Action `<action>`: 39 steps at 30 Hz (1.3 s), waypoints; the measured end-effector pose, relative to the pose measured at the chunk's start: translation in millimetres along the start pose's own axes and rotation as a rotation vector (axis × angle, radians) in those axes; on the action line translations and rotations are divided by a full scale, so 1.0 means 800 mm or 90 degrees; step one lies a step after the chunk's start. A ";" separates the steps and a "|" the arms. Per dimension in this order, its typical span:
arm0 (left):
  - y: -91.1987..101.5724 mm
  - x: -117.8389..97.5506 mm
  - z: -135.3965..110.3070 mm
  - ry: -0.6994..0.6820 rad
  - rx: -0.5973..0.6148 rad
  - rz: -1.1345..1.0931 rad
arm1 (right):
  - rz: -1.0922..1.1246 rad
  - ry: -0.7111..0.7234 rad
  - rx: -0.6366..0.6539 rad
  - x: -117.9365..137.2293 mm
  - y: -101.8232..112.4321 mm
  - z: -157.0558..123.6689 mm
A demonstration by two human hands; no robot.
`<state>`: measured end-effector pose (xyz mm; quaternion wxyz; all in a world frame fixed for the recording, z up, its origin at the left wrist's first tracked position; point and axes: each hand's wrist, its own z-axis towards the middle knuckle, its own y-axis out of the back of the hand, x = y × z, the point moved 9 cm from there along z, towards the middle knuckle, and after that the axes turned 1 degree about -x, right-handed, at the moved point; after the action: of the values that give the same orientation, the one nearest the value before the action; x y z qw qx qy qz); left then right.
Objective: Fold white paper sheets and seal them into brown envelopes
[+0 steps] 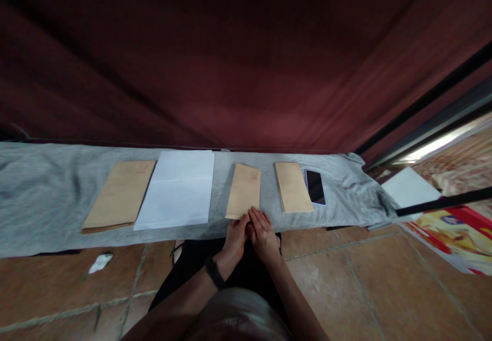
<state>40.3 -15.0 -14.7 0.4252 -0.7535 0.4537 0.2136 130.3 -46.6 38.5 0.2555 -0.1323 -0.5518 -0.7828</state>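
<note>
The fingers of the right hand lay spread and flat, gripping nothing, on the near edge of the envelope. The left hand curled at that same edge; whether it pinched the paper could not be told. The envelope lay lengthwise on the grey cloth, between a white sheet and a stack with a phone just beside it. Even, flat pressure worked along the edge would probably keep the envelope square and uncreased.

both hands, left hand and right hand, rest flat on the near end of a brown envelope on grey cloth.
</note>
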 end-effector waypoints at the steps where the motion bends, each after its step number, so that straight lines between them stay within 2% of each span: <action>1: 0.003 0.004 -0.002 0.036 0.012 0.016 | -0.017 0.004 0.008 -0.003 -0.001 -0.003; 4: 0.016 0.016 -0.015 0.123 0.068 0.117 | -0.055 0.012 0.030 -0.009 -0.003 -0.007; 6: 0.023 0.010 -0.023 0.088 0.108 0.242 | -0.067 0.014 0.043 -0.010 -0.004 -0.008; 8: 0.017 -0.013 -0.029 -0.064 0.149 0.411 | -0.074 0.012 0.052 -0.011 -0.006 -0.007; 11: -0.013 -0.056 -0.047 -0.409 0.201 0.695 | -0.083 0.011 0.056 -0.011 -0.008 -0.007; 13: -0.030 -0.063 -0.056 -0.585 0.227 0.871 | -0.095 0.013 0.063 -0.012 -0.010 -0.008; 15: -0.033 -0.056 -0.052 -0.670 0.242 1.014 | -0.113 0.013 0.075 -0.013 -0.012 -0.010; 19: -0.016 -0.039 -0.039 -0.715 0.216 1.142 | -0.147 -0.004 0.078 -0.019 -0.013 -0.014; 22: -0.006 -0.034 -0.039 -0.729 0.186 1.162 | -0.155 -0.010 0.067 -0.020 -0.010 -0.015; 26: -0.004 -0.036 -0.042 -0.721 0.176 1.182 | -0.143 -0.009 0.038 -0.011 -0.004 -0.016; 31: -0.009 -0.045 -0.043 -0.720 0.202 1.181 | -0.118 0.041 0.066 0.012 -0.008 -0.023; 34: -0.015 -0.053 -0.033 -0.715 0.211 1.168 | -0.121 0.048 0.071 0.014 -0.009 -0.027; 39: -0.052 -0.057 -0.001 -0.735 0.268 1.143 | -0.113 0.051 0.041 0.012 -0.008 -0.029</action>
<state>53.3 16.3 36.6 0.3834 0.1551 0.5980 0.6865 120.8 -68.8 29.6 0.2114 -0.0433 -0.5753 -0.7890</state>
